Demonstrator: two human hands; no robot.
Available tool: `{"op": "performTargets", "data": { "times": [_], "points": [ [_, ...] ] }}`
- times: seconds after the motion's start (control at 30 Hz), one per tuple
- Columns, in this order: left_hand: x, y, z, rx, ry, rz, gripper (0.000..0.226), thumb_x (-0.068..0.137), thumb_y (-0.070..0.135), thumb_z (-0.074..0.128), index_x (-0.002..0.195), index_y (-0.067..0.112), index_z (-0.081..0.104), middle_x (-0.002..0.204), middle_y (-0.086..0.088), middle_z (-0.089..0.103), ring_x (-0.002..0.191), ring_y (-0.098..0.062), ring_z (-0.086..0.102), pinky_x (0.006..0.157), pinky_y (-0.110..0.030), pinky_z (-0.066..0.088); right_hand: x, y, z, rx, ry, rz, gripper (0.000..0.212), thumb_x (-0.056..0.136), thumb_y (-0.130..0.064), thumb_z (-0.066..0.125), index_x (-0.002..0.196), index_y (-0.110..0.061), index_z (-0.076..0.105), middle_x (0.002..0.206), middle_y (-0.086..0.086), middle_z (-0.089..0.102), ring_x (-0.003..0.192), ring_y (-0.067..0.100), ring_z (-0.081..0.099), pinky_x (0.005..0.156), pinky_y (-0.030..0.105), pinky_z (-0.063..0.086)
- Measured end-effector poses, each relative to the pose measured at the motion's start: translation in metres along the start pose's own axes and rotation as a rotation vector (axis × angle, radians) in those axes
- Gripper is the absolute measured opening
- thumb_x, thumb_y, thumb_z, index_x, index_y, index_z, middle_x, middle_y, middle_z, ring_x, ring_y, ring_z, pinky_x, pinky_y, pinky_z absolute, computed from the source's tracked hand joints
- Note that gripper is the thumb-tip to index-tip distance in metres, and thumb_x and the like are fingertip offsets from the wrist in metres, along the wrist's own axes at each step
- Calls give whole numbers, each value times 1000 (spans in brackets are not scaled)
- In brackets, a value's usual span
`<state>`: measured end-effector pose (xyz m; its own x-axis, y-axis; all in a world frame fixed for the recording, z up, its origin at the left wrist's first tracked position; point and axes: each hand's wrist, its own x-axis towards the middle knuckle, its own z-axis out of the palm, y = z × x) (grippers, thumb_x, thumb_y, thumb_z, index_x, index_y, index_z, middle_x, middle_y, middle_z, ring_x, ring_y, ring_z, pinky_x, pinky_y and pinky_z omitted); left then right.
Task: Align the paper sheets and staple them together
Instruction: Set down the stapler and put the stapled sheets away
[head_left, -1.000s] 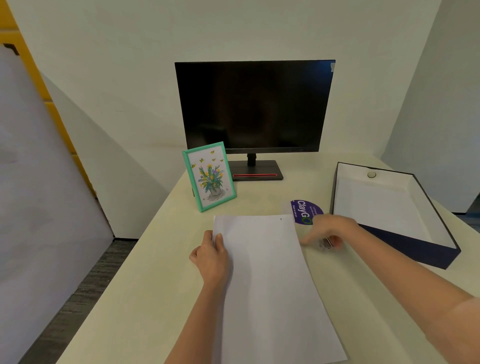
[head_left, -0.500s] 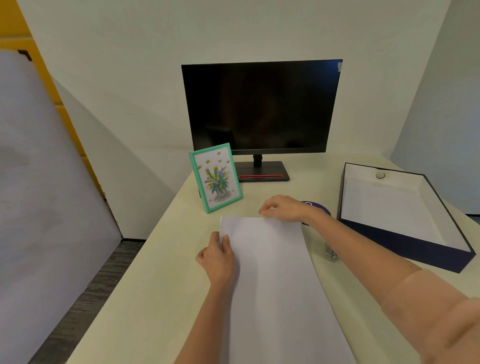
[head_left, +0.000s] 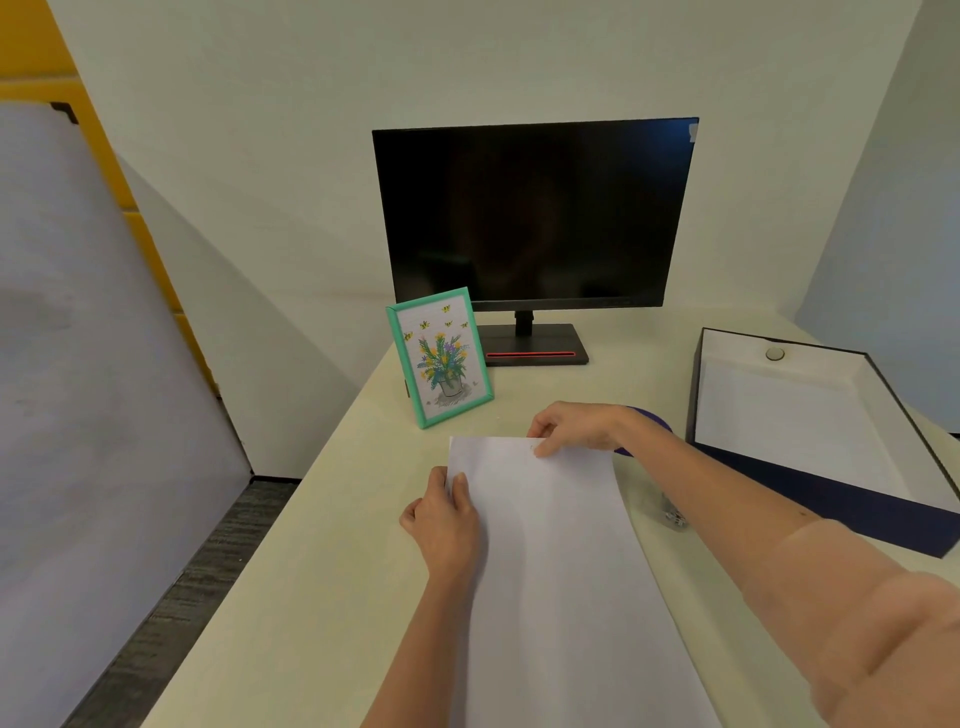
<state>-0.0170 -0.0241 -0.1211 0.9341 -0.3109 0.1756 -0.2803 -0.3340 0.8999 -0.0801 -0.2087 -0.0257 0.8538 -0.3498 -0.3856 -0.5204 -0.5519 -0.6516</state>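
Fingers (head_left: 540, 430) of right hand (head_left: 579, 426) pinching paper sheets (head_left: 550, 571) at far edge, left hand (head_left: 447, 519) flat on side

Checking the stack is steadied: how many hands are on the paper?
2. The left hand rests on the paper sheets at their left edge; the right hand pinches their far edge. None seems hidden.

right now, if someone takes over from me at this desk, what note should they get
Left hand rests on the left edge of the paper sheets, which lie flat on the table.
Right hand pinches their far edge.
Done: sheets look roughly squared.
Left: stapling, not visibly done. A small shiny item lies right of the sheets, too blurred to name.
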Motion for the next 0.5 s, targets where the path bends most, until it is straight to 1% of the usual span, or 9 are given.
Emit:
{"op": "performTargets", "data": {
  "times": [0.1, 0.2, 0.3, 0.4, 0.5],
  "points": [
    [0, 1, -1, -7, 2, -1, 19, 96, 19, 36, 78, 16, 36, 56, 5, 37, 92, -34, 41, 78, -26, 18, 1, 3, 1, -49, 11, -16, 7, 90, -18, 59, 95, -14, 62, 99, 4, 61, 90, 19, 57, 84, 32, 47],
    [-1, 1, -1, -10, -1, -4, 18, 96, 19, 36, 78, 16, 36, 56, 5, 36, 91, -33, 40, 81, -27, 21, 1, 4, 3, -64, 43, -31, 11, 90, -19, 58, 99, -13, 62, 99, 3, 61, 91, 17, 57, 85, 32, 47],
    [-1, 2, -1, 3, -2, 11, 18, 96, 19, 37, 78, 16, 37, 56, 5, 36, 87, -31, 39, 84, -28, 23, 1, 6, 5, -35, 55, -34, 10, 90, -15, 58, 98, -12, 62, 94, 2, 60, 89, 18, 56, 82, 31, 46],
    [0, 0, -1, 2, -2, 5, 18, 96, 19, 37, 78, 16, 36, 55, 5, 35, 88, -34, 42, 83, -27, 21, 3, 6, 7, 13, 76, -45, 12, 87, -10, 59, 98, -13, 62, 93, 4, 60, 86, 18, 57, 80, 31, 47],
    [0, 1, -1, 26, 7, 26, 19, 96, 17, 37, 77, 15, 36, 54, 6, 35, 79, -32, 41, 84, -28, 22, 3, 5, 7, 52, 98, -46, 19, 85, -7, 60, 102, -15, 61, 83, 2, 57, 76, 15, 55, 68, 26, 45]
  ]
}}
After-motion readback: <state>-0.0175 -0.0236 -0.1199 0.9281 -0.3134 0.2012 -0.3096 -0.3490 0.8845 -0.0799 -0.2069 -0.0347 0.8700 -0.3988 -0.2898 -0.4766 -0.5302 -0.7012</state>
